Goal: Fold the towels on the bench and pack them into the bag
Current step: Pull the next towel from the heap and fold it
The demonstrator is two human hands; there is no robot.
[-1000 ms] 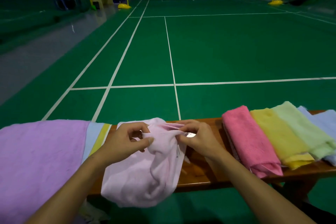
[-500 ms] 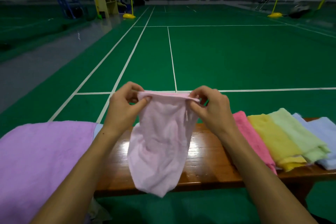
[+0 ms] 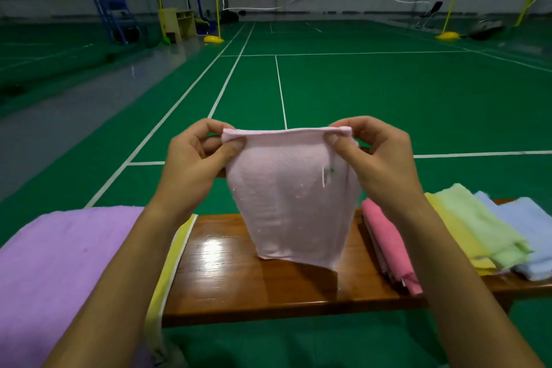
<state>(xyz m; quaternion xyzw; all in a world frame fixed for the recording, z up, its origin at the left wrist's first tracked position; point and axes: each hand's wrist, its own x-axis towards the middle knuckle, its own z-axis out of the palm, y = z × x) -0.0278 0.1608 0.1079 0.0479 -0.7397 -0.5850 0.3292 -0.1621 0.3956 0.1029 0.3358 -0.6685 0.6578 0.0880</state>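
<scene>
Head view, centre of frame: both hands hold one pale pink towel (image 3: 294, 200) up above the bench (image 3: 239, 278). Left hand (image 3: 194, 164) pinches the top left corner betw. thumb and curled fingers, right hand (image 3: 379, 158) pinches the top right corner the same way. Top edge is pulled straight, the rest hangs down, and the lower edge is near the bench top or just touching it; cannot tell which.

Progress, as I judge it: this towel is not folded yet, only spread to begin. At lower right of frame four towels lie on the bench side by side, overlapping: pink towel (image 3: 388, 245), yellow towel (image 3: 454, 233), green towel (image 3: 484, 224), blue towel (image 3: 531, 236). They look folded already, approx. in long strips. At lower left a big purple towel (image 3: 65, 272) lies flat and hangs over the bench end, w/ a yellow-and-white cloth (image 3: 170, 272) under its edge; both look unfolded. So maybe half of the folding is done, and the packing is not started as far as I can see.

Containers: no bag shows anywhere in the frame, so I cannot say where it is or what is in it. Nothing visible is packed.
</scene>
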